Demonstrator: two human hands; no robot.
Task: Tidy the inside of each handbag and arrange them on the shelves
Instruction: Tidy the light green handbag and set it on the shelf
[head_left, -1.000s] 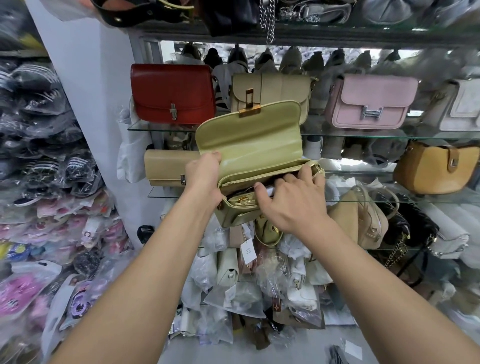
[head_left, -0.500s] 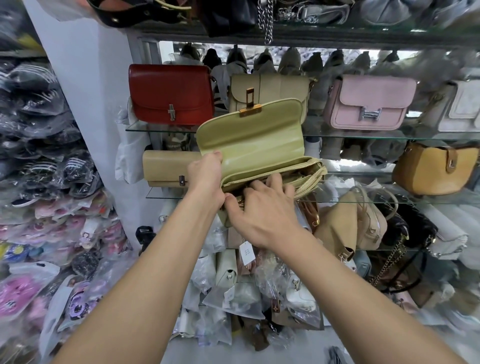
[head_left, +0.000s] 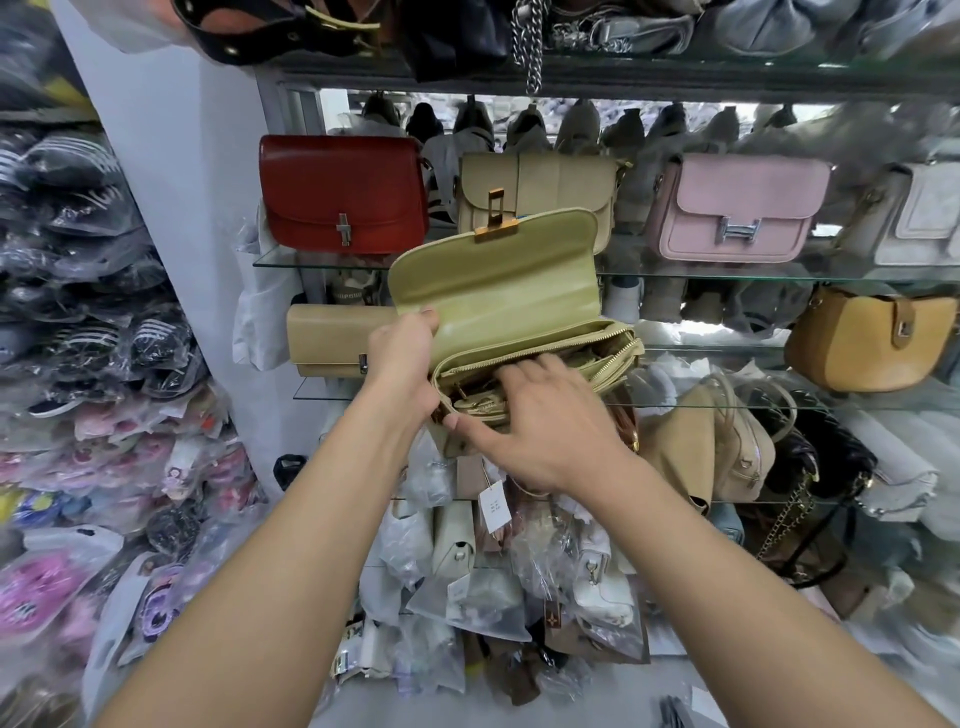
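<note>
An olive-green handbag (head_left: 498, 291) is held up in front of the glass shelves, its flap raised with a gold clasp at the top and its zipped compartment gaping. My left hand (head_left: 402, 366) grips the bag's left end, thumb on the inside of the flap. My right hand (head_left: 540, 426) has its fingertips inside the open compartment, where a strap and gold hardware lie; the thumb sits against the bag's front lower edge. What the fingertips do inside is hidden.
On the upper glass shelf (head_left: 727, 270) stand a red bag (head_left: 343, 195), a beige bag (head_left: 550, 187) and a pink bag (head_left: 737, 208). A beige clutch (head_left: 332, 340) and a mustard bag (head_left: 867, 343) sit one shelf lower. Plastic-wrapped bags (head_left: 493, 571) are piled below; wrapped slippers (head_left: 93, 364) fill the left.
My right hand has slid left along the bag's opening and pushed its fingers into the compartment. The compartment gapes wider. My left hand keeps its hold on the bag's left end.
</note>
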